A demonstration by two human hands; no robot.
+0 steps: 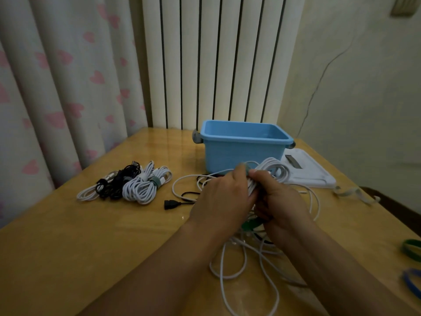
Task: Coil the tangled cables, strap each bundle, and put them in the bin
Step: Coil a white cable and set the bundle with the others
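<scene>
Both hands meet at the table's middle around a coiled white cable bundle (272,168). My left hand (224,197) pinches a grey-green strap (245,168) at the bundle's top. My right hand (276,201) grips the coil from the right. Loose white cable (243,258) trails from under the hands toward me, tangled with a black cable (182,202). A green strap (250,225) peeks out below my hands. The blue bin (243,151) stands just behind, with nothing visible inside. At the left lie a strapped white bundle (145,185) and a black bundle (116,184).
A white flat lid (307,172) lies right of the bin. A pale strap (355,193) lies near the table's right edge, and green (411,248) and blue (412,279) strap loops sit at the near right. Curtain and radiator stand behind the wooden table (68,236).
</scene>
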